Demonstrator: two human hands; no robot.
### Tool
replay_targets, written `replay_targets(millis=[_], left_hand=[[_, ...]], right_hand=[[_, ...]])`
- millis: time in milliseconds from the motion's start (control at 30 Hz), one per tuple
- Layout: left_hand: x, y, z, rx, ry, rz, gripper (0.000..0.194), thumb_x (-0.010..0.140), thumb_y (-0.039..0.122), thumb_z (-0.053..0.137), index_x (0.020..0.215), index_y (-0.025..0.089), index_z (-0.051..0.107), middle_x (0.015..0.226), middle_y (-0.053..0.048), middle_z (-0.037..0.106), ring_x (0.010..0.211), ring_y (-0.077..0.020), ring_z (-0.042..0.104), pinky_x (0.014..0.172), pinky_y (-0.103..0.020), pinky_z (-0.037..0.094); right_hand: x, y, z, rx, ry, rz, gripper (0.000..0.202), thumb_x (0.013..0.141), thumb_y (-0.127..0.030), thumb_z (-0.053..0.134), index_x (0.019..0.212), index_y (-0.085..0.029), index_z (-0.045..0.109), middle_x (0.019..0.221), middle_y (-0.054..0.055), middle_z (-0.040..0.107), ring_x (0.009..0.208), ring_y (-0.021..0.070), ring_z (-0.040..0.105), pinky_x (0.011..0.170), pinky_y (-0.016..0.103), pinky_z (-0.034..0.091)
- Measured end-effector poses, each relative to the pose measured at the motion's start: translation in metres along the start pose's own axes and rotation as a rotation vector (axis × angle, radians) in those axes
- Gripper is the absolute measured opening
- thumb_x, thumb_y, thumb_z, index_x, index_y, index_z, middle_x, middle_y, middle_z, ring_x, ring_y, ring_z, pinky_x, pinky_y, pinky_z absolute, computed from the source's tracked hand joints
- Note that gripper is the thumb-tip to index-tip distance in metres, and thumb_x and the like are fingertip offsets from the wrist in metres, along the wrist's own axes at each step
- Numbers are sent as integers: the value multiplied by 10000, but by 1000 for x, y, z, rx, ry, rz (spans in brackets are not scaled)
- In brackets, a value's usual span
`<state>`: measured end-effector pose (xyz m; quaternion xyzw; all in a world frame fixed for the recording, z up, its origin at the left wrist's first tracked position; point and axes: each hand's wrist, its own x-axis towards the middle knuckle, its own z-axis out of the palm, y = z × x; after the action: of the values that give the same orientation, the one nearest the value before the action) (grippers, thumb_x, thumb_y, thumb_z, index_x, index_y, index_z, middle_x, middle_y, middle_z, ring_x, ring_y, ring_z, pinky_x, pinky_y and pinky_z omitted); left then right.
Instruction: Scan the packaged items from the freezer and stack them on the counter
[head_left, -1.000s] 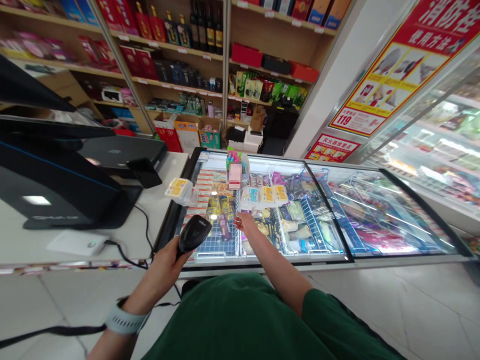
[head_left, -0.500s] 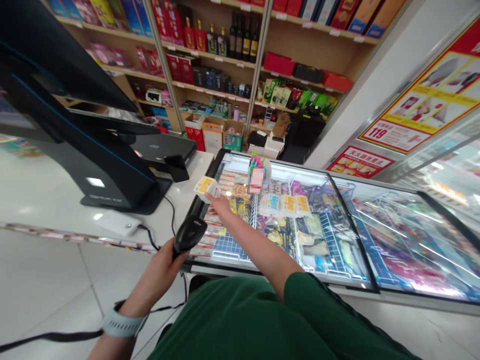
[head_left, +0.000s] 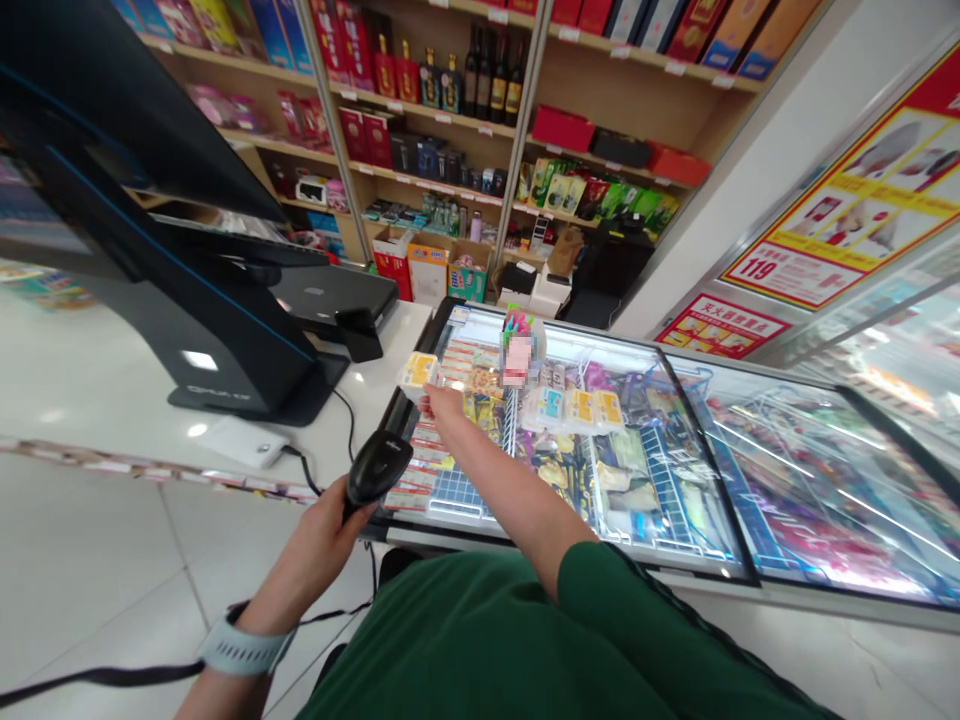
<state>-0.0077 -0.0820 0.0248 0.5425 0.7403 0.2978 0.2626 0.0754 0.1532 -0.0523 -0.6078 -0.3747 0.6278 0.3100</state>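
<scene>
My left hand [head_left: 330, 540] is wrapped round the handle of a black barcode scanner [head_left: 379, 467], its head tilted up over the freezer's near left edge. My right hand [head_left: 444, 408] grips a small white pack with a yellow label [head_left: 420, 372] by its right side, held above the freezer's left rim. To the right, similar packs lie on the glass top: one with a blue label [head_left: 550, 403] and two with orange labels [head_left: 594, 407]. Behind them stands a container of colourful items [head_left: 517, 325], partly blurred out.
The glass-topped freezer [head_left: 720, 575] holds several bagged goods in wire baskets. On the white counter [head_left: 90, 375] at left stand a monitor stand [head_left: 225, 330], a black box [head_left: 358, 335] and a white device [head_left: 244, 442] with a cable. Stocked shelves [head_left: 442, 120] line the back.
My right hand and the yellow-labelled pack have shifted slightly right, and the pack's label has turned a little. The scanner in my left hand stays nearly still.
</scene>
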Motion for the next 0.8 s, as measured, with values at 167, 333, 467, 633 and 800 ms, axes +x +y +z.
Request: replay_targets(millis=[167, 333, 467, 633, 800], left_hand=[[4, 4, 4, 11, -37, 14, 364, 829, 456, 488, 1059, 179, 544, 996, -106, 693, 937, -277, 654, 799, -368, 516], [11, 13, 14, 40, -97, 56, 401, 842, 455, 474, 1119, 172, 538, 1073, -114, 684, 1013, -283, 639, 862, -384, 502], [19, 23, 28, 55, -157, 97, 454, 847, 461, 469, 1180, 158, 522, 1144, -123, 666, 1067, -277, 624, 903, -373, 487], [28, 41, 45, 89, -222, 169, 465, 849, 464, 464, 1187, 149, 512, 1147, -137, 659, 1062, -282, 624, 907, -376, 480], [34, 56, 61, 94, -295, 212, 446, 863, 451, 466, 1204, 166, 498, 1132, -131, 661, 1054, -282, 625, 908, -382, 473]], right_hand=[[-5, 6, -28, 66, 14, -48, 102, 857, -237, 577, 803, -151, 578, 659, -11, 620, 479, 72, 568, 446, 157, 424], [-15, 20, -76, 54, 50, -129, 91, 833, -214, 587, 763, -156, 582, 651, -25, 617, 502, 73, 574, 456, 153, 406], [-25, 35, -120, 26, 93, -176, 47, 817, -194, 602, 792, -156, 597, 640, -32, 615, 505, 81, 582, 478, 166, 415], [-41, 52, -168, 23, 123, -201, 36, 829, -192, 580, 835, -163, 602, 665, -29, 637, 534, 94, 605, 517, 180, 447], [-53, 63, -202, 26, 157, -203, 35, 813, -197, 603, 816, -163, 606, 641, -27, 639, 532, 102, 609, 534, 190, 457]])
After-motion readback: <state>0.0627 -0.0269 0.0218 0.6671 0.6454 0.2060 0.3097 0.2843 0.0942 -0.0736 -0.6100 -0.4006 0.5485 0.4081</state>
